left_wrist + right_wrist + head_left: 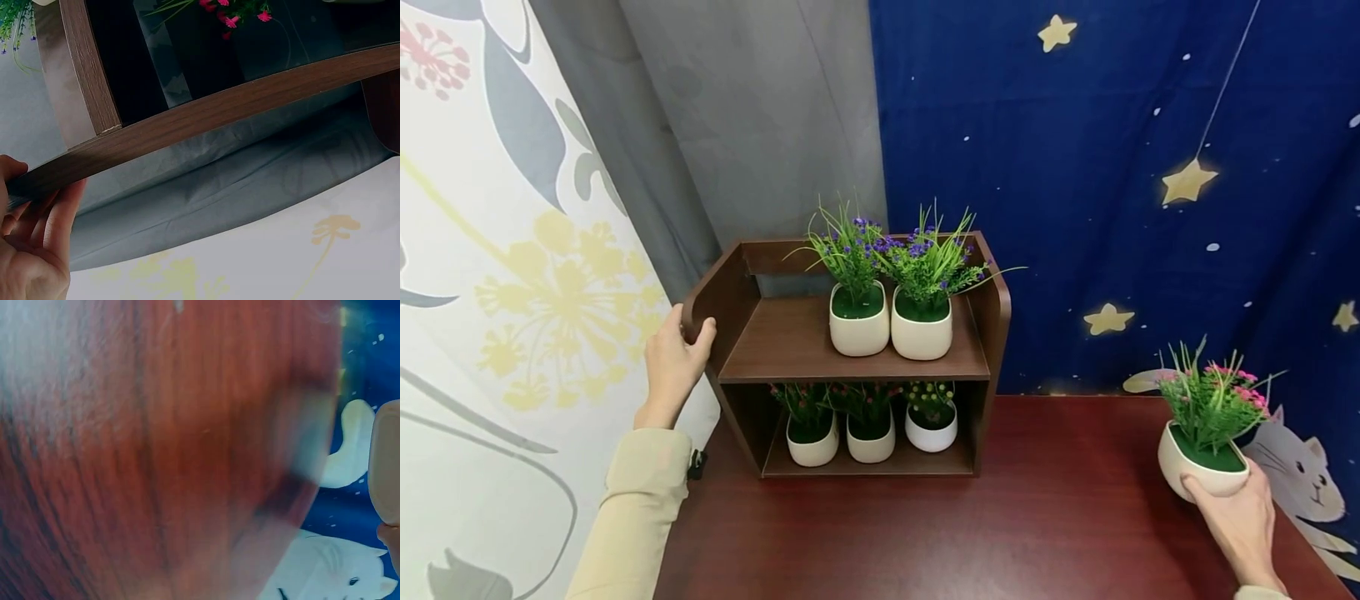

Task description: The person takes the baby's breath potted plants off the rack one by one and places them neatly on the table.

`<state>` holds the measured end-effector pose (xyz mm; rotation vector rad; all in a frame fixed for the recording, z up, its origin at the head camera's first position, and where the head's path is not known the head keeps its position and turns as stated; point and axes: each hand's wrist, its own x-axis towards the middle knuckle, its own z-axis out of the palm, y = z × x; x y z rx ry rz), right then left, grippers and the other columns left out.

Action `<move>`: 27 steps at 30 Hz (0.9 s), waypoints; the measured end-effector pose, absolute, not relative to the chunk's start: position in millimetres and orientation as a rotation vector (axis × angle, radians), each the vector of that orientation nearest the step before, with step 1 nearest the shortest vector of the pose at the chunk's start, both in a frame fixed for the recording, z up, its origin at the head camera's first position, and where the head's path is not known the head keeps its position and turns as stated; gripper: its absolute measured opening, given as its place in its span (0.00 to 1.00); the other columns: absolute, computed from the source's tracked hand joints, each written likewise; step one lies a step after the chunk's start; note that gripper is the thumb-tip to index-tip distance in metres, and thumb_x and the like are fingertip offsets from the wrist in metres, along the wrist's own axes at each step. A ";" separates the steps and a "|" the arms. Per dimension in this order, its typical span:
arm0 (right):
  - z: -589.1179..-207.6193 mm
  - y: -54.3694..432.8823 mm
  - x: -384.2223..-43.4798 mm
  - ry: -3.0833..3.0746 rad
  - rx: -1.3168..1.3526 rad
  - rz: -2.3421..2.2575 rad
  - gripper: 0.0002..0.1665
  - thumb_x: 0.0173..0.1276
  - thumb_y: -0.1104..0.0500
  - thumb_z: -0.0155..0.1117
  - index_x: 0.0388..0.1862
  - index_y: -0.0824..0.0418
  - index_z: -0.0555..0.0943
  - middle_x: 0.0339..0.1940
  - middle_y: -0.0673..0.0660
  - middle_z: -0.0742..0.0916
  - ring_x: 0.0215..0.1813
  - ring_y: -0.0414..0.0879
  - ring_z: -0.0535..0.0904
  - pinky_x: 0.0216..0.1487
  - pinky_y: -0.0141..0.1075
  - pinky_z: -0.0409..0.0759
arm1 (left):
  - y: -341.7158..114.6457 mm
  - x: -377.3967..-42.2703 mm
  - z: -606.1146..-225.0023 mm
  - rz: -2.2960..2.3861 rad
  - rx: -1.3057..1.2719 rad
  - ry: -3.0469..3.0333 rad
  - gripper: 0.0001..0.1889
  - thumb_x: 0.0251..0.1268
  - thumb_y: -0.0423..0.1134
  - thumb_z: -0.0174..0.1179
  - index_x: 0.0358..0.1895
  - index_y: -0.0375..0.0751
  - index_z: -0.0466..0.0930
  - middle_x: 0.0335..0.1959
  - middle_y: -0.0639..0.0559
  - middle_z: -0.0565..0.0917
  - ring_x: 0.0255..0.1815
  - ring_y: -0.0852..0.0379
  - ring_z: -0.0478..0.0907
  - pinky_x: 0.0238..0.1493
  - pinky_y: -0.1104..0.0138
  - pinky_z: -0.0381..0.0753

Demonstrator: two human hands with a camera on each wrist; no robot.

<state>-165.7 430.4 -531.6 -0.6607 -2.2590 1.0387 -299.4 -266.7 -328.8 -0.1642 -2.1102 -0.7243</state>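
At the left, my left hand (pixel 674 367) grips the upper side panel of a brown two-tier wooden shelf (pixel 790 333), thumb on the inner face. The left wrist view shows fingers (pixel 59 219) behind that panel's edge. My right hand (pixel 1240 517) holds a cream pot (pixel 1198 467) of green grass and pink flowers, at the far right. The pot appears raised off the table; in the right wrist view only its side (pixel 384 462) and a bit of the hand (pixel 392 544) show. Two cream pots (pixel 859 329) (pixel 922 333) with purple flowers stand on the upper tier.
Several smaller potted plants, including a white pot (pixel 931 432) with yellowish flowers, stand on the lower tier. The shelf rests on a reddish-brown table (pixel 1000 533). Behind hang a grey curtain (pixel 760 125) and a blue star-patterned curtain (pixel 1037 167); a white floral curtain (pixel 490 467) hangs at left.
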 end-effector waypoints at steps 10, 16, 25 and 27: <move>-553.6 443.7 -172.2 -2.349 -0.669 1.060 0.50 0.54 0.55 0.66 0.67 0.75 0.52 0.58 0.76 0.64 0.57 0.70 0.60 0.54 0.56 0.55 | -267.1 -300.1 -327.6 -0.717 -0.162 -2.112 0.11 0.60 0.38 0.57 0.27 0.38 0.67 0.10 0.51 0.68 0.11 0.54 0.64 0.17 0.63 0.61; -561.6 447.3 -173.2 -2.408 -0.691 1.096 0.50 0.57 0.53 0.63 0.69 0.75 0.49 0.60 0.78 0.62 0.58 0.71 0.60 0.55 0.56 0.55 | -265.7 -299.4 -327.9 -0.712 -0.160 -2.114 0.12 0.60 0.37 0.58 0.24 0.39 0.64 0.08 0.52 0.65 0.10 0.54 0.63 0.16 0.64 0.60; -564.1 459.2 -174.7 -2.477 -0.733 1.154 0.53 0.60 0.49 0.61 0.70 0.74 0.44 0.58 0.79 0.62 0.56 0.71 0.61 0.52 0.57 0.57 | -265.5 -300.0 -328.5 -0.708 -0.152 -2.100 0.12 0.59 0.37 0.58 0.24 0.39 0.65 0.08 0.52 0.65 0.11 0.53 0.64 0.17 0.63 0.60; -563.4 461.9 -174.5 -2.495 -0.708 1.149 0.52 0.60 0.49 0.60 0.70 0.74 0.44 0.57 0.79 0.64 0.55 0.71 0.62 0.51 0.57 0.57 | -265.5 -300.4 -328.7 -0.705 -0.155 -2.101 0.12 0.59 0.37 0.58 0.24 0.39 0.65 0.08 0.52 0.65 0.10 0.53 0.64 0.16 0.63 0.60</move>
